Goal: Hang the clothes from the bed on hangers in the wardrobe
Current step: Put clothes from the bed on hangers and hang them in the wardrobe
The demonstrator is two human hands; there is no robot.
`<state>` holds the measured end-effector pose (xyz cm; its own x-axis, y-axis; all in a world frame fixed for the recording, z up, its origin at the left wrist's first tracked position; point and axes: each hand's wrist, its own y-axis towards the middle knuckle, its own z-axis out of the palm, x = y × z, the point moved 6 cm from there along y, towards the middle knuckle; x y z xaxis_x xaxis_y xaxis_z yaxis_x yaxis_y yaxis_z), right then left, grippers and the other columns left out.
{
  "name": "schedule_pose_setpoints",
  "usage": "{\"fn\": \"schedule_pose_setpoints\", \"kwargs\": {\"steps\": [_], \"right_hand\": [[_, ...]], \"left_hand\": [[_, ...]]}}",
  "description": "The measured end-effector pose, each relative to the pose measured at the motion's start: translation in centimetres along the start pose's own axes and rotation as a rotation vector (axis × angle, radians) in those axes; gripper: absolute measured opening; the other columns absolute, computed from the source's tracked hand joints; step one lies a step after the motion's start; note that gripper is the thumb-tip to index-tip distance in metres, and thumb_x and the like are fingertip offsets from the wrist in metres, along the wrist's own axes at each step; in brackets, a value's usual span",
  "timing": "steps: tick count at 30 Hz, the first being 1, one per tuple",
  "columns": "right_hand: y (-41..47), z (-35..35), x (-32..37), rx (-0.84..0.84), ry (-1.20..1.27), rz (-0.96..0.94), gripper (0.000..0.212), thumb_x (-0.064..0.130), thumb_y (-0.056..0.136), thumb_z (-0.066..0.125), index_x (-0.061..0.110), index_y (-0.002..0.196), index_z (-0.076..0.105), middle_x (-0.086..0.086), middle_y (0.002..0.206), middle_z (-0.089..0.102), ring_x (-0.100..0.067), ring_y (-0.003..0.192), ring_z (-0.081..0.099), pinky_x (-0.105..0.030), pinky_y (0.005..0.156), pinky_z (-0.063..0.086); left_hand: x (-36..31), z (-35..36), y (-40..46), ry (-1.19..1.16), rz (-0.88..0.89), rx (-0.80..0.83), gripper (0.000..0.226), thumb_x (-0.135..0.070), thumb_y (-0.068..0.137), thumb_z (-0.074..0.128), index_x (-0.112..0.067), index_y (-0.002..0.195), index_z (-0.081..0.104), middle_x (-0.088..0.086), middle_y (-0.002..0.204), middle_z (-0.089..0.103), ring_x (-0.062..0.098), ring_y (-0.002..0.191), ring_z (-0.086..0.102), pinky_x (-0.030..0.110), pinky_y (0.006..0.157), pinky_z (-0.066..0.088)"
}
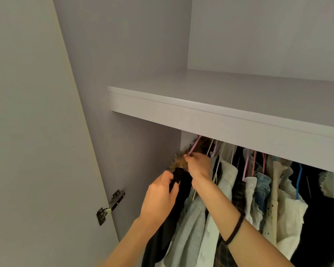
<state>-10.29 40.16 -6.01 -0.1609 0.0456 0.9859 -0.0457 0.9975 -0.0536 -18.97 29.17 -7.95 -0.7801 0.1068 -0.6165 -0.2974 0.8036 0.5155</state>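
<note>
While right hand [198,164] pinches pink hanger [194,146], left hand [159,195] grips black fur-trimmed coat [178,189] beside hanging clothes [228,189].

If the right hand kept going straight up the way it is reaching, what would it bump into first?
Probably the underside of the white shelf. The right hand grips a pink hanger just below it; the rail itself is hidden, so it might come first.
</note>
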Motion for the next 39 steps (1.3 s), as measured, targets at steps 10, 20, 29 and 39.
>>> {"fn": "schedule_pose_setpoints", "kwargs": {"steps": [10, 20, 29, 39], "right_hand": [[-1.6, 0.7, 1.7, 0.108, 0.159, -0.178, 0.010, 0.008, 0.092, 0.054, 0.012, 0.095, 0.062, 0.006, 0.084, 0.060, 0.000, 0.078, 0.054, -0.009, 0.063, 0.040], [-6.5, -1.2, -2.6, 0.298, -0.050, -0.194, 0.013, 0.011, 0.093, 0.053, 0.019, 0.097, 0.063, 0.008, 0.088, 0.061, -0.004, 0.081, 0.057, -0.007, 0.066, 0.046], [-8.8, -6.0, -5.4, 0.304, -0.491, -0.216, 0.018, 0.013, 0.096, 0.045, 0.023, 0.100, 0.059, 0.003, 0.091, 0.060, -0.010, 0.077, 0.055, -0.009, 0.059, 0.039], [-12.6, -10.4, -7.3, 0.023, -0.892, -0.706, 0.031, 0.026, 0.090, 0.032, 0.020, 0.091, 0.063, 0.008, 0.083, 0.058, -0.005, 0.079, 0.044, -0.024, 0.064, 0.036]], "left_hand": [[0.1, -1.0, -0.7, -0.001, 0.074, -0.001, 0.020, -0.022, 0.093, 0.052, -0.020, 0.082, 0.036, -0.010, 0.063, 0.036, 0.013, 0.050, 0.035, 0.017, 0.046, 0.030], [3.9, -2.9, -3.8, 0.058, 0.201, 0.039, 0.027, -0.035, 0.094, 0.039, -0.018, 0.082, 0.056, -0.016, 0.078, 0.047, -0.001, 0.071, 0.046, 0.019, 0.062, 0.041], [7.1, -2.8, -1.9, 0.203, 0.111, 0.085, 0.053, -0.036, 0.093, 0.036, -0.005, 0.136, 0.041, 0.014, 0.132, 0.048, 0.026, 0.120, 0.048, 0.037, 0.100, 0.038], [6.5, 0.0, -3.9, 0.188, 0.264, 0.188, 0.040, -0.036, 0.095, 0.035, -0.009, 0.103, 0.065, 0.006, 0.095, 0.062, 0.025, 0.081, 0.061, 0.044, 0.071, 0.054]]}}
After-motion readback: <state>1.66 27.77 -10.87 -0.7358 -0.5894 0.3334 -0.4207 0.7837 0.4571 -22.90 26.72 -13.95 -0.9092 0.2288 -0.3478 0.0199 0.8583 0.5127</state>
